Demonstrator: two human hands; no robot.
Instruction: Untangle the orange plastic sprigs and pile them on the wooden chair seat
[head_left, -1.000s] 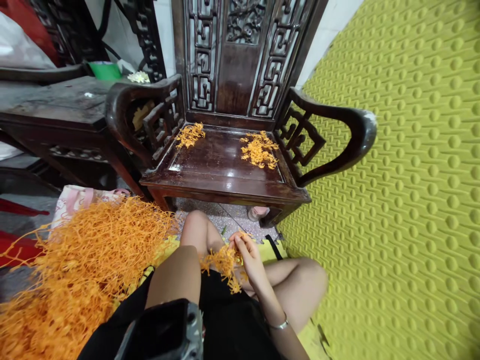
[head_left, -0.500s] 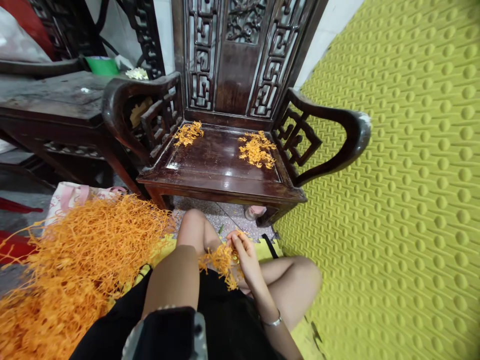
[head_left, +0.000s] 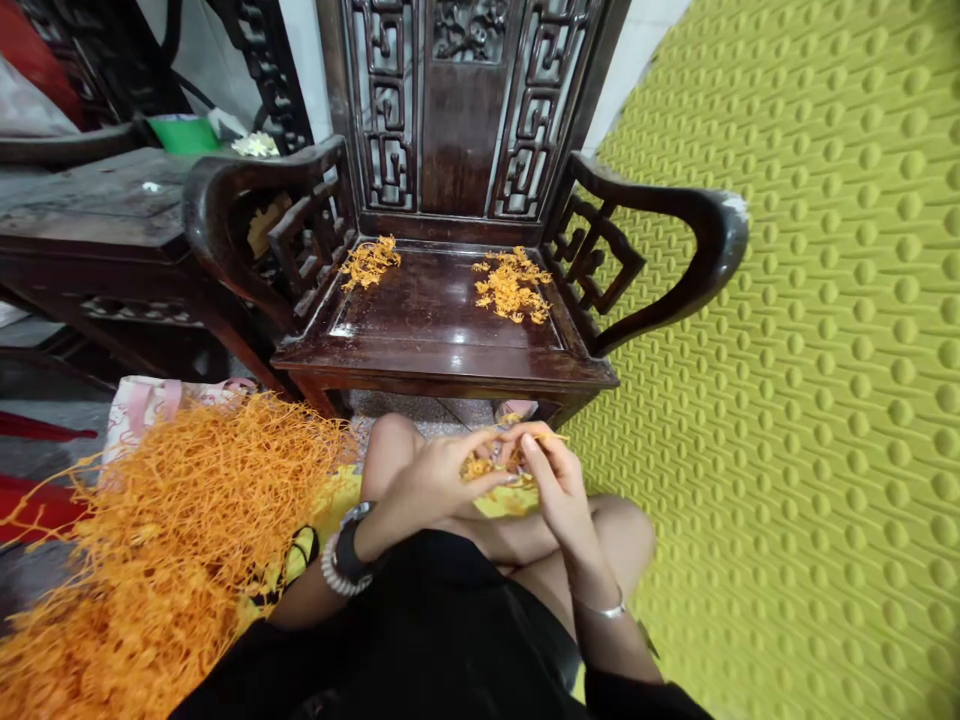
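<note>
Orange pieces (head_left: 477, 468) are above my crossed legs (head_left: 624, 535); my left fingers (head_left: 476, 440) curl around a few, and my right fingers (head_left: 534, 455) pinch one. They look light and flexible, so I judge that a gentle hold at one end is enough.

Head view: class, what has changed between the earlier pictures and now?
The left hand, earlier out of view, has come to the orange strands; whether its grip is closed is unclear. The right hand, still pinching strands, has shifted rightward. The seat's left cluster and right cluster and the big orange pile stayed put.
</note>
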